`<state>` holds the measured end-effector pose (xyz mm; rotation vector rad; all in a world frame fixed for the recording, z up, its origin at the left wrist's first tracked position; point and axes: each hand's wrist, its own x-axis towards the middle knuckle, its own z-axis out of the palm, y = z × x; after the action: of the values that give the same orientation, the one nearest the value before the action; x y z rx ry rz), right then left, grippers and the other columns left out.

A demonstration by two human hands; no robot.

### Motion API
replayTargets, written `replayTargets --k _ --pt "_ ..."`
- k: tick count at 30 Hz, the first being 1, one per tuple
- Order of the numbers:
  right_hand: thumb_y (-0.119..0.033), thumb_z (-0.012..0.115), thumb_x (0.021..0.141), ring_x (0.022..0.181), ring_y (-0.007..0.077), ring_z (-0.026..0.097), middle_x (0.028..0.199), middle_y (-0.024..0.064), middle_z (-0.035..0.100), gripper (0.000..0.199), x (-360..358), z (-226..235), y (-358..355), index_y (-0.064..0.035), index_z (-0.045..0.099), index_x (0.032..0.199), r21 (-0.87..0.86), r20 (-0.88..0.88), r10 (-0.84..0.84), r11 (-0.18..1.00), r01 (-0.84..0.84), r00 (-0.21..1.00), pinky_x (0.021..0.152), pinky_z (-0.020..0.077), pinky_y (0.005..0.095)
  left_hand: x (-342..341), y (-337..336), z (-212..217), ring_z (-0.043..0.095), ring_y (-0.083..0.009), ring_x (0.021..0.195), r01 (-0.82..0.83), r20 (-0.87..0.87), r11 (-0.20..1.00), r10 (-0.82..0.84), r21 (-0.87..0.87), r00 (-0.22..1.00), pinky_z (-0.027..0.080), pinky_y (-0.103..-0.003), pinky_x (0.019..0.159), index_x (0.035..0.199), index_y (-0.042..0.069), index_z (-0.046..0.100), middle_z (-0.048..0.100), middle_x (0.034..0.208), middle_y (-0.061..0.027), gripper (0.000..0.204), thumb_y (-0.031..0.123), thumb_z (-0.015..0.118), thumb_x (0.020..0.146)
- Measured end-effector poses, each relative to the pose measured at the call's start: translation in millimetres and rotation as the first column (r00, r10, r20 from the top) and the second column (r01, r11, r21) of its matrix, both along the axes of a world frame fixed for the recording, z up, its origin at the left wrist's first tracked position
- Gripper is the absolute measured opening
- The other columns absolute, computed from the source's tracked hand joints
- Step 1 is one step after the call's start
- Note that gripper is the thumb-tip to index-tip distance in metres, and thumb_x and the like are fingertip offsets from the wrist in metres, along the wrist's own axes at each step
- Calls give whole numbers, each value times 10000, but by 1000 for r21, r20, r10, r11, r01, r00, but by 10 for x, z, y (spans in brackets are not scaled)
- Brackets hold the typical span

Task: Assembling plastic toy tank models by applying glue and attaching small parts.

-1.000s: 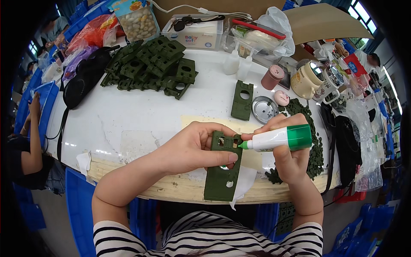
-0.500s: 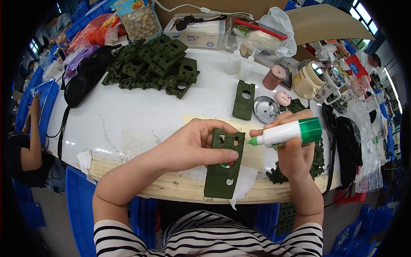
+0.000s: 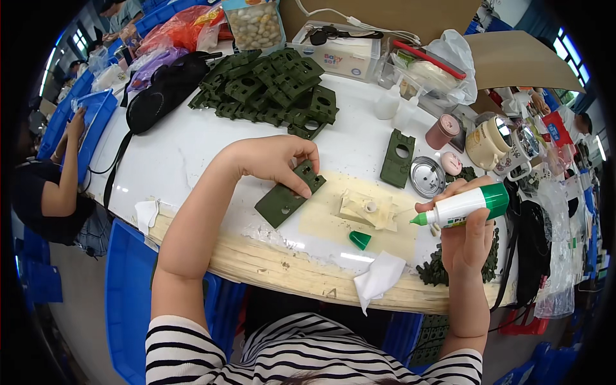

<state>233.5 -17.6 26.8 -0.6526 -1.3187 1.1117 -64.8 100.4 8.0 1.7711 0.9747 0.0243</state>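
My left hand [image 3: 273,159] grips a dark green plastic plate [image 3: 280,206] by its far end, its fingers over the top. The plate lies slanted at or just above the white tabletop; I cannot tell if it touches. In my right hand [image 3: 467,247] is a white glue bottle [image 3: 459,210] with a green base, tilted so its green nozzle points left. Between the hands a cream block with a peg [image 3: 369,208] sits on a yellowish sheet [image 3: 317,208]. A green cap [image 3: 360,240] lies nearby, close to a white tissue [image 3: 378,279].
Green plates are piled [image 3: 269,83] at the back left, and one plate [image 3: 398,159] lies singly beside a round metal dish [image 3: 428,176]. Small green parts [image 3: 436,269] are heaped near my right forearm. Mugs [image 3: 486,142] stand at the right. A co-worker's arm [image 3: 64,160] shows far left.
My left hand has carried the plate left and away from the bottle, down toward the table, uncovering the cream block and cap. My right hand still holds the bottle. The whole view has shifted.
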Motion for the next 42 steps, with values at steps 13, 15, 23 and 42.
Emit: replayTargets --k 13,15,23,42 --pt "-499 575 891 791 196 625 876 123 549 506 19 -64 0 -25 448 1015 -15 102 -27 999 29 994 737 553 364 -8 -98 62 556 -150 739 -231 100 830 209 508 973 471 -272 601 902 39 628 615 837 -53 317 245 798 734" --pt "-445 629 878 805 192 635 886 127 611 477 0 -51 2 -19 483 1034 -21 19 -2 1000 3 1000 732 522 315 103 -130 156 546 -114 660 -395 261 719 298 572 918 440 -250 542 847 36 635 623 774 -22 238 212 772 764" --pt "-471 622 867 756 182 617 820 140 630 500 32 -21 19 -4 500 997 -5 88 66 998 -66 994 689 492 304 786 -1147 -59 584 -192 641 244 196 525 -648 815 736 493 -316 549 870 62 624 555 825 -30 166 185 707 796" --pt "-298 788 777 799 207 637 892 145 643 466 6 -53 -51 21 544 1013 121 156 46 990 -65 987 727 504 311 748 -975 24 561 -45 573 20 597 843 364 -537 715 455 -181 479 977 -5 646 621 752 -21 124 97 624 911"
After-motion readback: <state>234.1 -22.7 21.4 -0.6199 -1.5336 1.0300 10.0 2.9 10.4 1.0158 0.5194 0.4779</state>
